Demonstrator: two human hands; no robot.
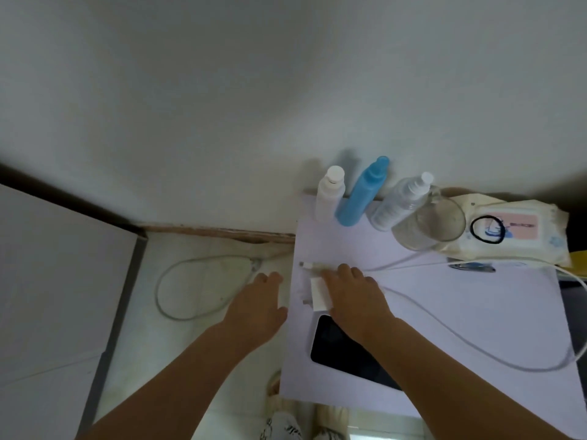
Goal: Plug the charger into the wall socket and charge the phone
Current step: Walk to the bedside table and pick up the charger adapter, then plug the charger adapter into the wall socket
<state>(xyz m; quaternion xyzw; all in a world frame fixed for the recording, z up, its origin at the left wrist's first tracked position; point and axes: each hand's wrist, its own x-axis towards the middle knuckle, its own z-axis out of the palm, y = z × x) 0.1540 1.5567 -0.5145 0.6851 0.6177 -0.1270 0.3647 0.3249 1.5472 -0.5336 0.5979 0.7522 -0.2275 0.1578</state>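
Observation:
A white charger block [319,295] lies on the white tabletop [476,312], prongs toward the left edge. Its white cable [444,331] loops right across the table and back to a connector tip [306,265] near the block. A phone [346,350] with a dark screen lies face up just below the charger, partly under my right forearm. My right hand [355,295] rests flat over the charger's right side, fingers spread. My left hand [254,308] hovers open beside the table's left edge, above the floor. No wall socket is visible.
At the table's back stand a white bottle [328,195], a blue bottle [362,193], a clear spray bottle [400,201] and a glass mug [428,225]. A wipes pack [514,230] with a black hair tie lies right. A second cable [190,287] loops on the floor; a white cabinet [57,281] stands left.

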